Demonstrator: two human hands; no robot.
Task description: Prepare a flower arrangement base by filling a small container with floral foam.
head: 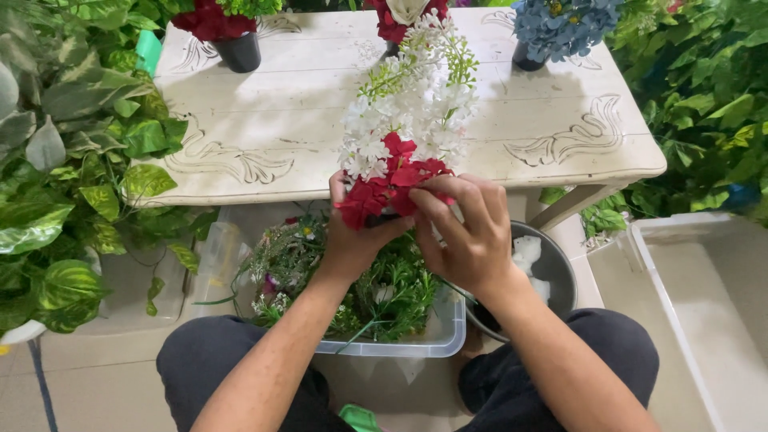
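Gripping a half-built bouquet (404, 136) above the plastic bin (448, 328), the left hand (352, 240) clasps the stems while the right hand (468, 232) pinches red flowers (392, 180) under the white sprays, with loose greenery (384, 296) waiting below.

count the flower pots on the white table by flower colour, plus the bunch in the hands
Red-flower pots: 2, one at far left and one in the middle, partly hidden
Blue-flower pots: 1
White-and-red bunch: 1, held by the left hand and right hand
Total: 4
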